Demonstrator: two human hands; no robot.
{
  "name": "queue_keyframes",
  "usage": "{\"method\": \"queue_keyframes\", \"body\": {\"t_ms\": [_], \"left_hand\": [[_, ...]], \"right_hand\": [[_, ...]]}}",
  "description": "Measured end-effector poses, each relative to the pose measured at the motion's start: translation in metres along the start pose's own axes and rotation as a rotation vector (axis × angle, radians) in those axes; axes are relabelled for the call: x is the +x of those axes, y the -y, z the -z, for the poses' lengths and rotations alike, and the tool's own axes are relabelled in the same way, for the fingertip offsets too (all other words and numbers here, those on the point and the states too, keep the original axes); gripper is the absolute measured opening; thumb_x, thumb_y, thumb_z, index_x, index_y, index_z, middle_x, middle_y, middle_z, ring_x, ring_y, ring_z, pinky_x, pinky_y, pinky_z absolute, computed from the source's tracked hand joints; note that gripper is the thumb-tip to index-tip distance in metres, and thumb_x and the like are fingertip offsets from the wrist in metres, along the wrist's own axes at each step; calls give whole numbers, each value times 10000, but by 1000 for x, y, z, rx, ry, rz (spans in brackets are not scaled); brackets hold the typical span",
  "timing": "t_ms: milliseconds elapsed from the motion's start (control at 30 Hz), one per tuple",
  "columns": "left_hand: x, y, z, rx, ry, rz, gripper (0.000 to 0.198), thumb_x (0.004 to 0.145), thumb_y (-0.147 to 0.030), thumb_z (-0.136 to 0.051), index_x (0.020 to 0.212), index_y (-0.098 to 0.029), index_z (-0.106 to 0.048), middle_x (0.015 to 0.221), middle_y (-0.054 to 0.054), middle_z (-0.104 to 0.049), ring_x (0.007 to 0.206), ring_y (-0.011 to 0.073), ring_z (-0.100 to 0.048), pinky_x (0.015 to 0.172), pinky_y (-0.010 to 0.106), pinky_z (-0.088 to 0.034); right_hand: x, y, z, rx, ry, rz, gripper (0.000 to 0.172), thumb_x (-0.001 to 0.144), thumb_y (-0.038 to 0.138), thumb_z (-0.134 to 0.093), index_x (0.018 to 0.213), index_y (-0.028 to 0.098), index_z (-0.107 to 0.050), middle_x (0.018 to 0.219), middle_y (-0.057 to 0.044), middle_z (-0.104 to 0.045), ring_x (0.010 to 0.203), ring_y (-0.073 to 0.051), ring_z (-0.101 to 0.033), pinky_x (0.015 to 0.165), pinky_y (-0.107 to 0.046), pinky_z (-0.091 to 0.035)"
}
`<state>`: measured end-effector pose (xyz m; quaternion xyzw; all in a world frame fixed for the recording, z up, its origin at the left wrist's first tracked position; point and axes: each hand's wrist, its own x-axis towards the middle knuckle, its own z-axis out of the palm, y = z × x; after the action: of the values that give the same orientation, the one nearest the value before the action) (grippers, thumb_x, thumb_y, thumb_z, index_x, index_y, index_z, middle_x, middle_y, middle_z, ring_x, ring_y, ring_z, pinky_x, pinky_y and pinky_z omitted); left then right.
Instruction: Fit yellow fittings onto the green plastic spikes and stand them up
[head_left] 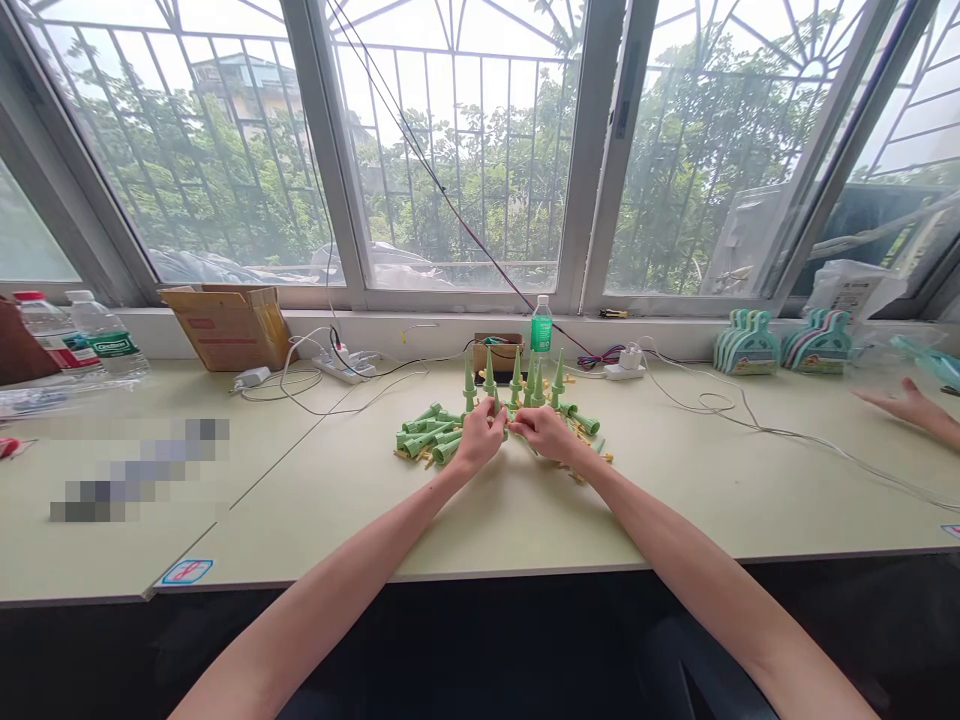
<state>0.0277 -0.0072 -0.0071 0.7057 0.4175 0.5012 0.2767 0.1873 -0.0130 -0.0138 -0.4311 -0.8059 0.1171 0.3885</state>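
Centrally, the left hand (482,437) grips a green spike (496,400), tip up; just right, the right hand (547,434) curls its fingers (523,427), contents hidden.

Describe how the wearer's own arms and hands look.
The left hand and right hand are ungloved. The left forearm and right forearm are bare, with no sleeve, watch or bracelet showing. Fingers are too small to rule out rings.
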Motion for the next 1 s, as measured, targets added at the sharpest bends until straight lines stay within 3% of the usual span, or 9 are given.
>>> {"method": "queue_keyframes", "body": {"t_ms": [267,633,1000], "left_hand": [[1,4,0,7,-3,-12,170,843,-331,-511,773,-178,-544,700,8,-579,542,102,-492,502,235,-366],[-1,0,1,-43,-9,23,223,820,-377,-554,719,-183,-514,642,-2,-554,550,111,-511,511,230,-363],[-1,-3,2,-34,0,22,278,859,-401,-473,685,-186,-438,607,-24,-488,449,69,-382,428,212,-294]], "right_hand": [[0,0,0,-41,10,4,388,894,339,-435,547,169,-406,511,36,-352,531,-90,-246,506,-242,-225],[0,2,1,-59,23,-7,381,907,310,-417,566,156,-482,519,19,-426,529,-90,-303,522,-243,-244],[1,2,2,-45,26,4,375,907,304,-411,574,155,-501,523,17,-455,524,-91,-343,522,-241,-253]]}}
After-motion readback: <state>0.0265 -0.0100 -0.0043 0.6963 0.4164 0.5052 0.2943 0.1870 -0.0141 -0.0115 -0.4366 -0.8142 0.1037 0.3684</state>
